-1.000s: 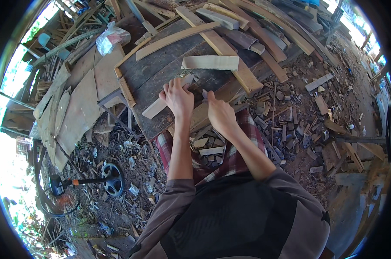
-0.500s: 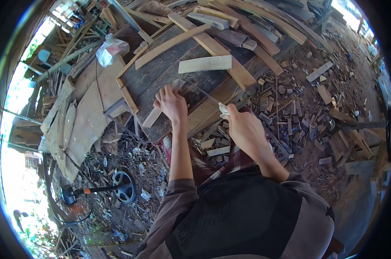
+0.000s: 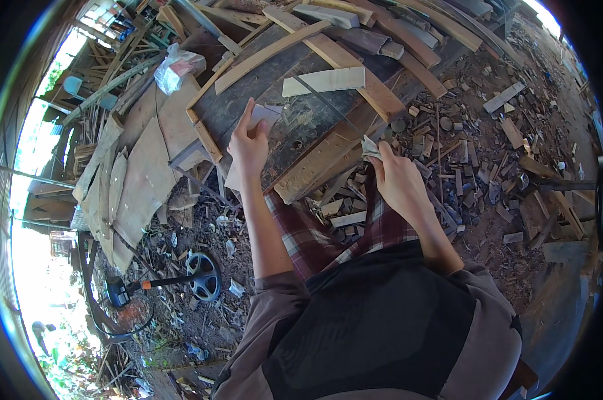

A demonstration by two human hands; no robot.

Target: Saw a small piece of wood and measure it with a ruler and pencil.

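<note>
My left hand point(image 3: 248, 143) grips a pale flat piece of wood point(image 3: 265, 117) that lies on the dark workbench top point(image 3: 301, 127); my fingers curl over its near end. My right hand point(image 3: 398, 180) is off the bench's near right edge and pinches a small crumpled pale scrap, like sandpaper or cloth point(image 3: 370, 148). A pale wooden block point(image 3: 325, 80) lies farther back on the bench, and a thin metal blade point(image 3: 328, 107) stretches across the top beside it.
Long wooden slats point(image 3: 355, 57) and planks frame the bench. Several wood offcuts point(image 3: 461, 173) litter the ground to the right. Plywood sheets point(image 3: 148, 167) lean at the left, with a plastic bag point(image 3: 175, 67) above them. A wheeled tool with an orange handle point(image 3: 181, 280) lies lower left.
My right hand has drawn back from the bench to its near right edge, now holding the pale scrap. My left hand stays on the wood piece.
</note>
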